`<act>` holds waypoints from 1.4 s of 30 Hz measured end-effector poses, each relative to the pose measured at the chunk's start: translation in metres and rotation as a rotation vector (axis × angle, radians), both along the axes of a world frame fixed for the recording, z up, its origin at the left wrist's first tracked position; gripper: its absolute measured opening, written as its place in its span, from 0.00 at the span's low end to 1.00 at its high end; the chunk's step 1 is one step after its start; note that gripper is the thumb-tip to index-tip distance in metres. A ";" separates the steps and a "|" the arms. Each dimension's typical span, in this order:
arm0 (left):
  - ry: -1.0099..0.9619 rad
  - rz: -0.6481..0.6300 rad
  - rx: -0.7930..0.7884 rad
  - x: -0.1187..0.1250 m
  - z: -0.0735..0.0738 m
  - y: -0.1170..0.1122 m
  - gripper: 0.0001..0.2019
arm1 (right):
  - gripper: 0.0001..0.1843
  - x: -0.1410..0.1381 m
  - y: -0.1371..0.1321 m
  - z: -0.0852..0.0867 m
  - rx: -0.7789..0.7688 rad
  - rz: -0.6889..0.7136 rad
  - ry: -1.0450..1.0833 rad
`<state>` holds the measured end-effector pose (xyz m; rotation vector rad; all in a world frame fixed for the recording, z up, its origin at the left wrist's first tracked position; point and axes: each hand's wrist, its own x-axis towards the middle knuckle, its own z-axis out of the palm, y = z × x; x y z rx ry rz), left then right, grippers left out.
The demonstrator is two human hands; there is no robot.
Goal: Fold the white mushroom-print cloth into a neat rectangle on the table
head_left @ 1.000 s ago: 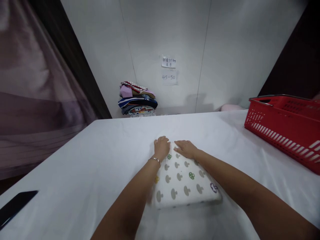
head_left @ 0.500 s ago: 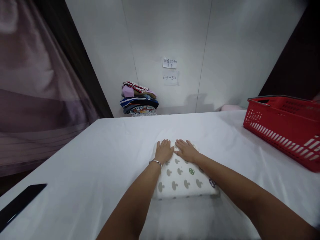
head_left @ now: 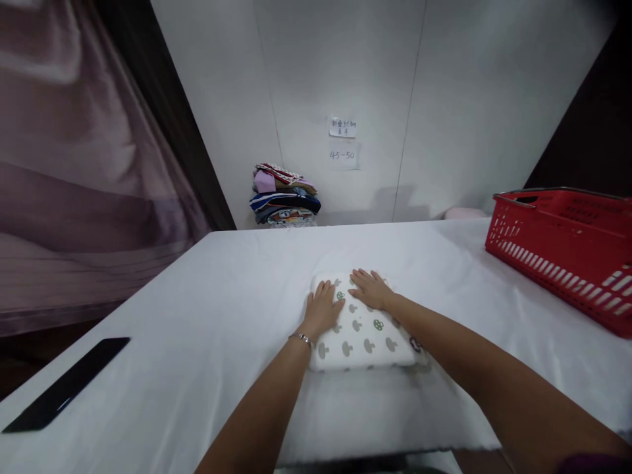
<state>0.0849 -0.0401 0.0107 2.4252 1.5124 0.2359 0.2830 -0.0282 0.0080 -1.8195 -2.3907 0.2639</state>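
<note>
A white cloth [head_left: 365, 329] printed with grey and green mushroom shapes lies folded into a thick rectangle in front of me. My left hand [head_left: 323, 307] rests flat on its left side, fingers stretched out, with a bracelet at the wrist. Flat on the far right part of the cloth is my right hand [head_left: 371, 289], fingers spread. Neither hand grips the fabric. My right forearm covers part of the cloth's right edge.
A white-covered table [head_left: 237, 289] carries the cloth. A red basket [head_left: 567, 243] stands at the right. A dark flat object [head_left: 69, 385] lies on the left. Folded fabrics [head_left: 285, 197] are stacked by the wall, below paper signs [head_left: 343, 141]. A pink curtain [head_left: 99, 197] hangs left.
My left hand has slid back toward me over the cloth, uncovering its far left corner. My right hand stays near the far edge. The view has shifted slightly, showing the table's near edge.
</note>
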 end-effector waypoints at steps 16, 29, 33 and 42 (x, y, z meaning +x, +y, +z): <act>-0.221 0.133 -0.016 -0.015 0.004 -0.001 0.25 | 0.31 0.006 -0.059 0.007 0.028 -0.148 0.241; -0.371 0.305 -0.233 -0.046 0.014 -0.020 0.31 | 0.32 0.016 -0.124 -0.025 0.053 -0.603 0.943; -0.155 0.350 -0.128 -0.074 0.033 0.024 0.32 | 0.36 -0.007 -0.146 -0.031 -0.111 -0.397 1.004; 0.023 0.405 -0.077 -0.096 0.023 0.029 0.25 | 0.30 0.029 -0.095 -0.020 0.043 -0.507 0.961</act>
